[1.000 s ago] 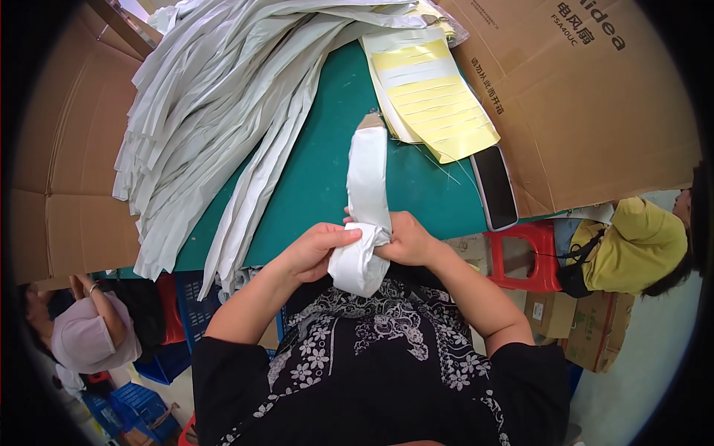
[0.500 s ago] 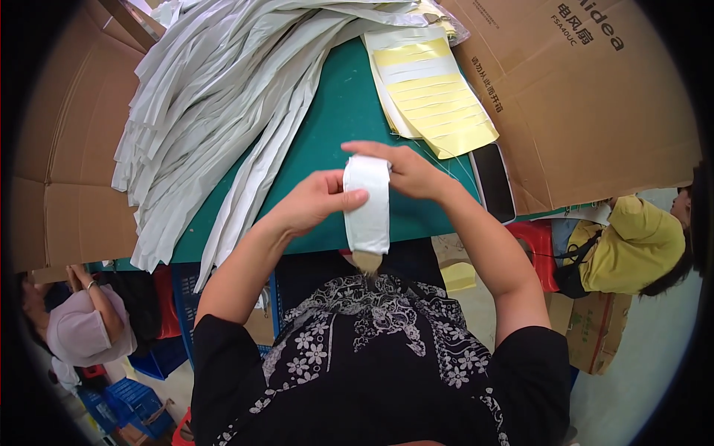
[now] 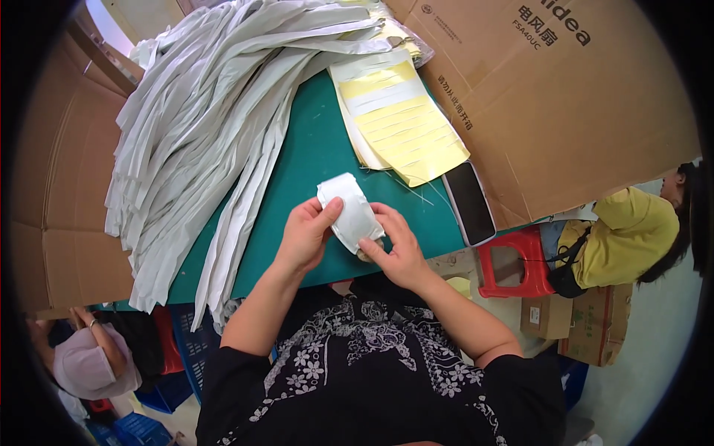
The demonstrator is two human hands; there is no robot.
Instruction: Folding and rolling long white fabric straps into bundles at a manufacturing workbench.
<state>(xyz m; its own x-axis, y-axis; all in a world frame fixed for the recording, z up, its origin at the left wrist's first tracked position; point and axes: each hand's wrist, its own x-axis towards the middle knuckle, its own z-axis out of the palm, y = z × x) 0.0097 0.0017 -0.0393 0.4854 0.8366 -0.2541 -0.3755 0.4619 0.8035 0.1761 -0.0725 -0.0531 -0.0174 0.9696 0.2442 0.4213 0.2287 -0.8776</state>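
Both hands meet over the near edge of the green-topped desk [image 3: 312, 160], holding one folded strip of white fabric [image 3: 349, 212] between them. The left hand [image 3: 306, 234] grips the strip's left side, thumb pressed on its face and fingers curled behind; the right hand [image 3: 398, 245] pinches its lower right end between thumb and fingertips. The strip stands tilted, its upper end rounded over, just above the desk's near edge. A large heap of long white fabric strips [image 3: 216, 126] covers the left half of the desk and hangs over its left and near edges. Toward the far right corner lies a stack of yellow and white paper sheets [image 3: 398, 119], and a dark rectangular phone [image 3: 470, 202] lies face up at the right edge, just beside it. Flattened brown cardboard boxes [image 3: 573, 97] stand against the desk's right and left sides; what they hold cannot be seen. Below the right edge stand a red plastic stool [image 3: 513, 262] and small brown cartons [image 3: 576, 327] on the floor, shut. A person in a yellow top [image 3: 621, 238] sits next to them, and another in a pale cap [image 3: 93, 364] sits at lower left.
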